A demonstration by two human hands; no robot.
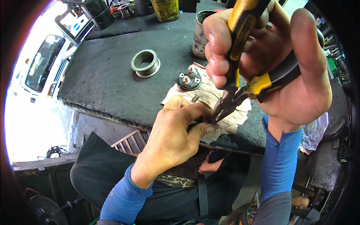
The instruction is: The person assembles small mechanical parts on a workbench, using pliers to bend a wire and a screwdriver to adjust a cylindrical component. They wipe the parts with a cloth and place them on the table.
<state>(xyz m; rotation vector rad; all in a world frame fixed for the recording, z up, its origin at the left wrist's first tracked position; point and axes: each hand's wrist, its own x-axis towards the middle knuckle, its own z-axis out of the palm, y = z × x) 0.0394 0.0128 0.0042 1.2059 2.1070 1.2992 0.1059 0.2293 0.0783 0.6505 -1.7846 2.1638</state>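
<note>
Fingers of the left hand (176,131) were pinched shut on a small dark part (195,125) at the near edge of the workbench (105,75), most of it hidden under thumb and forefinger, so its shape could not be told. The right hand (277,63) was wrapped tight round the yellow-and-black handles of the needle-nose pliers (240,86), whose tips met the part right beside the left thumb.

Risk lay mostly there: had the tips slipped off the part, they would likely have jabbed the thumb, since nothing stood between them. A hard squeeze could also have flicked the piece out of the pinch and over the bench edge, which ran just beneath it.

Under the work lay a stained rag (210,97), with a small spring (195,98) and a round black cap with terminals (189,80) resting on it; a tug at the rag might have rolled either away. Farther back sat a grooved pulley (146,63) and a grey metal housing (200,35).
</note>
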